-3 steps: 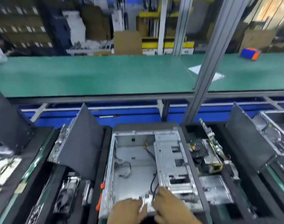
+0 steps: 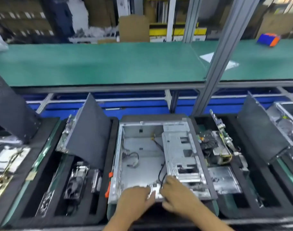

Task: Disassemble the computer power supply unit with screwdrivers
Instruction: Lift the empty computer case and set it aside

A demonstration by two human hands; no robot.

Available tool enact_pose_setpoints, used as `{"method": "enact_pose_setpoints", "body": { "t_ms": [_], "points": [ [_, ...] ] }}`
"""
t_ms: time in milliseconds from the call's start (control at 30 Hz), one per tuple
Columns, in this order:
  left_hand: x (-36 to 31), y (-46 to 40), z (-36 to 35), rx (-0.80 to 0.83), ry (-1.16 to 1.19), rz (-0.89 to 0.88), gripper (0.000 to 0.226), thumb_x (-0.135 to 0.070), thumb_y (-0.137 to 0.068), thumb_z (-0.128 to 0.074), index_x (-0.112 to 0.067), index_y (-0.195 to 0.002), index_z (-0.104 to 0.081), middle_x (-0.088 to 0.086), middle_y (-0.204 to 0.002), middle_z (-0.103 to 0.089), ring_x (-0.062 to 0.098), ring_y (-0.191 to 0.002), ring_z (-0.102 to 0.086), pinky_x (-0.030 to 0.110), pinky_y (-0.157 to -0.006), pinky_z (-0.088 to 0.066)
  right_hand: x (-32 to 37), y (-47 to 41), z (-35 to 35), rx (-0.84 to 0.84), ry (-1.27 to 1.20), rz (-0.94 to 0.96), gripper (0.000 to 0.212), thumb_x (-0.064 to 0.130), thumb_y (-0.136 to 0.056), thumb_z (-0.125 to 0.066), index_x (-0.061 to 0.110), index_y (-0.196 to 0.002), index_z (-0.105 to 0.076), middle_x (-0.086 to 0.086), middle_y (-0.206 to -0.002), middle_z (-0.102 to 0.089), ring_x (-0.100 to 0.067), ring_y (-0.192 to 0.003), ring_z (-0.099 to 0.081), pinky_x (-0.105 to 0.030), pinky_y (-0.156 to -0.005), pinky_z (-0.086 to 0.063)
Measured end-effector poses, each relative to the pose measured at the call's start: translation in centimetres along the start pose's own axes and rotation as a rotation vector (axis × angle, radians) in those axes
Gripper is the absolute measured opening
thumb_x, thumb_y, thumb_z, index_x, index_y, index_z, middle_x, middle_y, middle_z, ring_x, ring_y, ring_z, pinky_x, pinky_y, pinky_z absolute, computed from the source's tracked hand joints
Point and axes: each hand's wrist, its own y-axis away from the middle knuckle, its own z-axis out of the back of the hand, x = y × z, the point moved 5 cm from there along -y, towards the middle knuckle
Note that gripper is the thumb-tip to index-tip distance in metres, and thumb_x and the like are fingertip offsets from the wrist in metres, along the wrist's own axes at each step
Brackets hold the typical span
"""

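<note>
Presently, step: small metal part [image 2: 153, 190] pinched by left hand [image 2: 136, 200] and right hand [image 2: 176, 196] at near edge of opened computer chassis [image 2: 142, 164] | advice: attached black cable [image 2: 161, 172] is freed gently; no screwdriver seen.

Open grey metal computer chassis [image 2: 142, 164] at 6 o'clock; left hand [image 2: 135, 198] and right hand [image 2: 176, 195] gripping small silver metal bracket [image 2: 155, 190] at near edge.
</note>
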Motion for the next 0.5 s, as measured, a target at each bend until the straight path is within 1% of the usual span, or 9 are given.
{"method": "enact_pose_setpoints", "body": {
  "t_ms": [33,67,100,200,300,400,500],
  "points": [
    [-0.3,0.0,0.8,-0.021,-0.003,0.002,0.068,-0.072,-0.092,-0.014,-0.025,-0.101,-0.062,0.003,-0.087,-0.071,0.024,-0.081,-0.066,0.035,-0.063,-0.033,-1.0,-0.5,0.7,-0.047,-0.001,-0.017,0.026,0.040,-0.070,-0.062,0.021,-0.069,-0.044,-0.001,-0.071,-0.046,-0.019,-0.085,-0.042,-0.031,-0.072,-0.030],
    [-0.7,0.0,1.3,-0.038,-0.009,-0.006,0.067,-0.071,-0.093,-0.015,-0.025,-0.096,-0.063,0.003,-0.082,-0.071,0.024,-0.076,-0.065,0.035,-0.061,-0.032,-1.2,-0.7,0.8,-0.052,0.010,0.001,0.027,0.040,-0.071,-0.062,0.021,-0.069,-0.042,0.000,-0.072,-0.045,-0.018,-0.086,-0.040,-0.031,-0.071,-0.026],
    [-0.9,0.1,1.4,-0.045,-0.016,-0.021,0.065,-0.070,-0.094,-0.016,-0.025,-0.093,-0.063,0.002,-0.079,-0.070,0.023,-0.072,-0.064,0.035,-0.059,-0.031,-0.8,-0.3,-0.1,-0.005,-0.032,-0.016,0.028,0.040,-0.072,-0.061,0.021,-0.069,-0.041,0.001,-0.072,-0.043,-0.017,-0.086,-0.038,-0.030,-0.071,-0.022],
    [-0.8,0.1,2.1,-0.075,0.025,-0.009,0.061,-0.068,-0.096,-0.020,-0.026,-0.086,-0.063,0.002,-0.075,-0.070,0.022,-0.068,-0.064,0.033,-0.056,-0.031,-0.6,0.0,-0.3,0.014,-0.011,-0.024,0.027,0.039,-0.073,-0.060,0.021,-0.070,-0.041,0.002,-0.074,-0.043,-0.017,-0.088,-0.038,-0.028,-0.073,-0.019],
    [-0.8,0.2,2.5,-0.055,0.093,0.008,0.056,-0.068,-0.096,-0.018,-0.029,-0.077,-0.055,0.001,-0.071,-0.068,0.021,-0.064,-0.061,0.034,-0.055,-0.039,-0.8,-0.1,0.6,0.028,-0.009,-0.075,0.023,0.038,-0.076,-0.056,0.020,-0.071,-0.043,0.002,-0.078,-0.044,-0.019,-0.091,-0.039,-0.030,-0.075,-0.027],
    [-0.8,0.0,2.9,-0.052,0.104,0.004,0.050,-0.068,-0.095,-0.018,-0.031,-0.070,-0.042,0.001,-0.064,-0.063,0.019,-0.057,-0.049,0.033,-0.054,-0.032,-0.5,0.1,0.7,0.024,-0.007,-0.072,0.023,0.038,-0.078,-0.053,0.020,-0.070,-0.042,0.003,-0.080,-0.043,-0.017,-0.091,-0.036,-0.030,-0.075,-0.030],
    [-0.7,0.0,3.0,-0.052,0.095,0.004,0.051,-0.066,-0.095,-0.019,-0.029,-0.069,-0.042,0.001,-0.063,-0.062,0.019,-0.056,-0.048,0.033,-0.054,-0.031,-0.6,0.1,0.9,0.021,-0.022,-0.071,0.023,0.040,-0.079,-0.051,0.020,-0.071,-0.042,0.004,-0.081,-0.043,-0.017,-0.094,-0.037,-0.030,-0.079,-0.036]
  ]
}}
